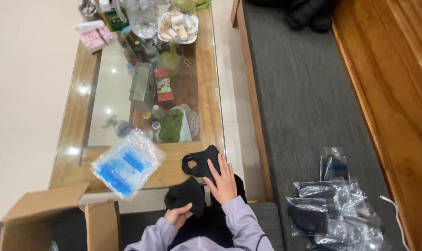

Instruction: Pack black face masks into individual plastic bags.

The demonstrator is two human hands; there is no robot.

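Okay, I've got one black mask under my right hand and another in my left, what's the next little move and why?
Probably lay the left hand's black mask onto the one under the right hand at the table edge. That mask lies flat and pinned there, while the left one is bunched on the lap, so stacking looks easiest.

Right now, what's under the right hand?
The right hand lies flat on black masks at the table edge. The part under the palm is covered.
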